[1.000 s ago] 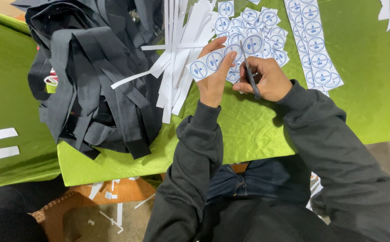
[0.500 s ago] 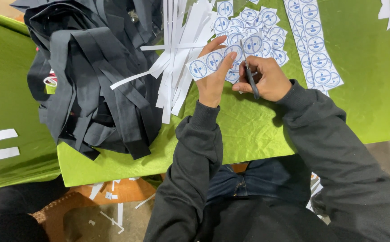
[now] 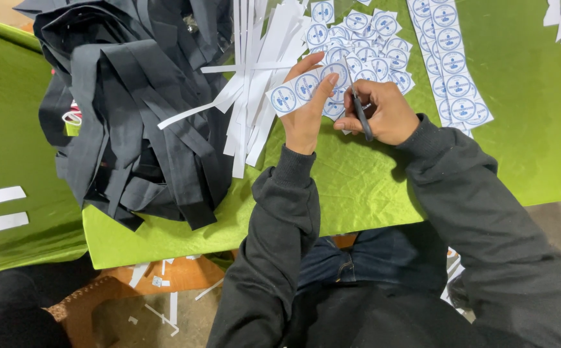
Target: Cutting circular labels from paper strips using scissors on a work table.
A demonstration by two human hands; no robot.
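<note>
My left hand point(image 3: 309, 109) pinches a white paper strip of round blue printed labels point(image 3: 293, 93) above the green table. In my right hand point(image 3: 383, 113) is a pair of dark-handled scissors point(image 3: 357, 106), whose blades point up at the strip's right end. Just beyond both hands lies a heap of cut label squares point(image 3: 364, 38). Dark sleeves cover both of my arms.
A green cloth point(image 3: 525, 148) covers the table. A pile of dark fabric strips point(image 3: 132, 109) fills the left side. White paper offcuts point(image 3: 254, 71) lie between it and my hands. Uncut label strips point(image 3: 451, 64) lie to the right. Paper scraps point(image 3: 164, 290) litter the floor.
</note>
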